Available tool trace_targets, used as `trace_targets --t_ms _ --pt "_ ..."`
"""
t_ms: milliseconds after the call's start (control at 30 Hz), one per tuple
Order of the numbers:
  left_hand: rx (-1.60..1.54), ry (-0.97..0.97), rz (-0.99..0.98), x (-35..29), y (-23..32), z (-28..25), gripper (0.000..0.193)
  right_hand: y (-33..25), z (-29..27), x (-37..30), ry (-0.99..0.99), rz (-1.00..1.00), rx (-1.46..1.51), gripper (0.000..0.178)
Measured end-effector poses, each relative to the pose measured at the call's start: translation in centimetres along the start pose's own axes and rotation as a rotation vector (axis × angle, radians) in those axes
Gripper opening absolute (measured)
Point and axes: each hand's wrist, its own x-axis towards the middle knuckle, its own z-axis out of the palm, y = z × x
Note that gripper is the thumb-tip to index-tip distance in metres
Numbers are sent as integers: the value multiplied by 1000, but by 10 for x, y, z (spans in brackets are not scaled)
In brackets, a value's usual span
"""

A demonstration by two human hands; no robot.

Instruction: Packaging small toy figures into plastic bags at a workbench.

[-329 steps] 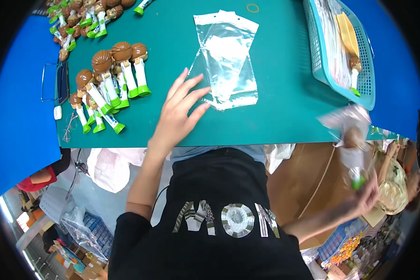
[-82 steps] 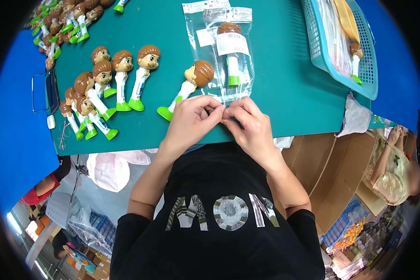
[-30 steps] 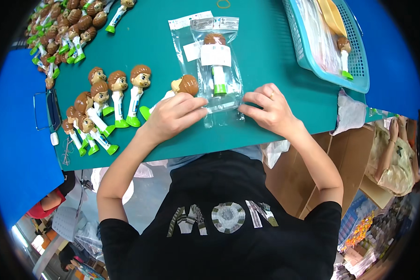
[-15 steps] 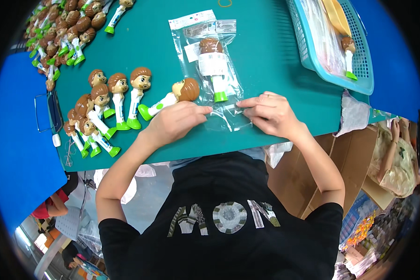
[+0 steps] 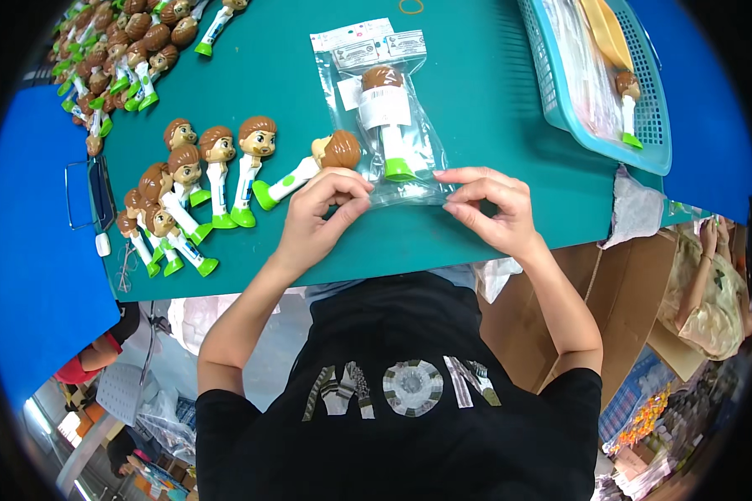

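Observation:
A clear plastic bag (image 5: 426, 138) lies in front of me, holding one small figurine (image 5: 397, 165) with brown hair, a white body and green feet. A white label wraps round the figurine. My left hand (image 5: 322, 217) pinches the bag's near left corner, fingers curled. At the near right corner, my right hand (image 5: 495, 209) has its thumb and fingers closed on the bag's edge. The near end of the bag is folded at the figurine's feet. Beside my left hand lies a loose figurine (image 5: 336, 150), on its side.
Several figurines (image 5: 217, 146) lie to the left, with a large heap of them (image 5: 113, 54) at the far left. A light blue basket (image 5: 551, 92) at the far right holds plastic bags, a yellow scoop-like thing (image 5: 606, 37) and a figurine. A rubber band (image 5: 411, 7) lies at the far edge.
The loose near end of the bag, flat and stretching toward me before, is now folded up short by the figurine's feet. Both hands have turned, and their fingers are more curled.

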Motion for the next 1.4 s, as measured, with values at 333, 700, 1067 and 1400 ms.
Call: trace_targets --t_ms 333,700,1067,1400 --pt "-472 447 194 14 16 32 11 -6 17 16 143 -74 378 8" --pt "-394 568 191 15 18 48 9 -10 19 4 272 -47 400 9" --pt "-168 156 49 -12 7 13 7 -16 10 -10 26 -221 -120 14" --pt "261 -157 174 -15 15 1 9 -11 12 -37 -21 18 -38 6"
